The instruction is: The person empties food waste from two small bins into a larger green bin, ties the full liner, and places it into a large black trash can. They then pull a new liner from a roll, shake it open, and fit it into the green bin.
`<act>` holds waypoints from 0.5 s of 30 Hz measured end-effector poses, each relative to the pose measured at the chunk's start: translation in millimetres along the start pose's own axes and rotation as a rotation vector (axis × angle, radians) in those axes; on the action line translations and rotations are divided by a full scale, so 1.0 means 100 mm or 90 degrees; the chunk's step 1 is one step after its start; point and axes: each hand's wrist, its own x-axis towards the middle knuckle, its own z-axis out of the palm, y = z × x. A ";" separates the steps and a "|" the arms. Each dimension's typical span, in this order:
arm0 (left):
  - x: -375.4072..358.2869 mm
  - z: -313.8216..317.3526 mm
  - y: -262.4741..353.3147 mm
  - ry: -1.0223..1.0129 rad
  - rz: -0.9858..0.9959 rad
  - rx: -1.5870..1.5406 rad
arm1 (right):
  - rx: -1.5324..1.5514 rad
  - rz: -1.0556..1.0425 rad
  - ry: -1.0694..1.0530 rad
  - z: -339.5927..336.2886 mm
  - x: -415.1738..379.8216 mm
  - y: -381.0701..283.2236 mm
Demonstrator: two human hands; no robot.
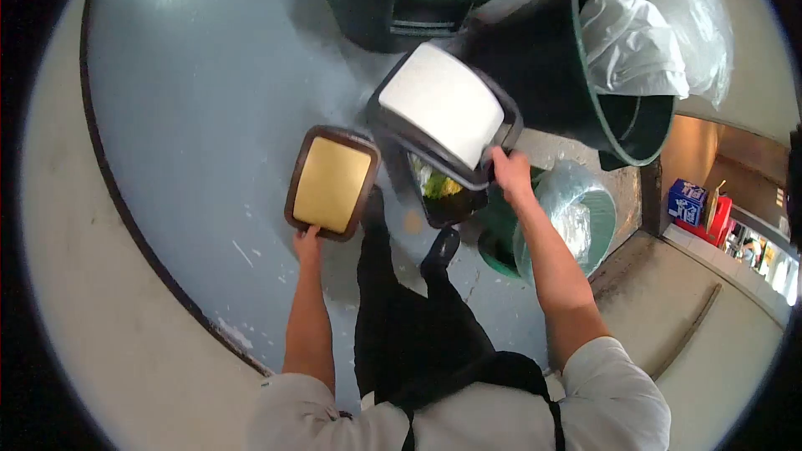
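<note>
The left hand [308,244] pinches the near rim of a dark brown box-shaped tub [344,138] at ten o'clock from the middle of the view. A flat gold-yellow panel [334,184] fills its inside. The right hand [511,174] grips the near corner of a black box-shaped tub [423,147] at one o'clock, with a smooth white panel [443,104] facing up. Under that corner, near the middle, is a smaller black tub [444,221] with green and yellow bits [440,186] in it. I cannot tell if the two touch.

A dark green round barrel [535,58] sits at two o'clock, and a green bin with a clear plastic bag [597,225] is at three.

Each hand has only one edge, so a tub could tip. It is best to squeeze firmly, hold both tubs steady, and not bump the barrel or the bits.
</note>
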 end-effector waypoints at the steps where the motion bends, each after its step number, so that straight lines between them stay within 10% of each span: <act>1: 0.06 -0.05 -0.09 0.054 0.026 0.007 | 0.014 -0.005 0.001 -0.04 -0.05 -0.03; 6: -0.34 -0.14 0.13 0.096 0.072 0.201 | 0.241 0.084 -0.071 -0.27 -0.53 -0.23; 15: -0.17 -0.05 0.13 0.013 -0.038 0.146 | -0.282 -0.097 -0.060 0.42 0.59 -1.34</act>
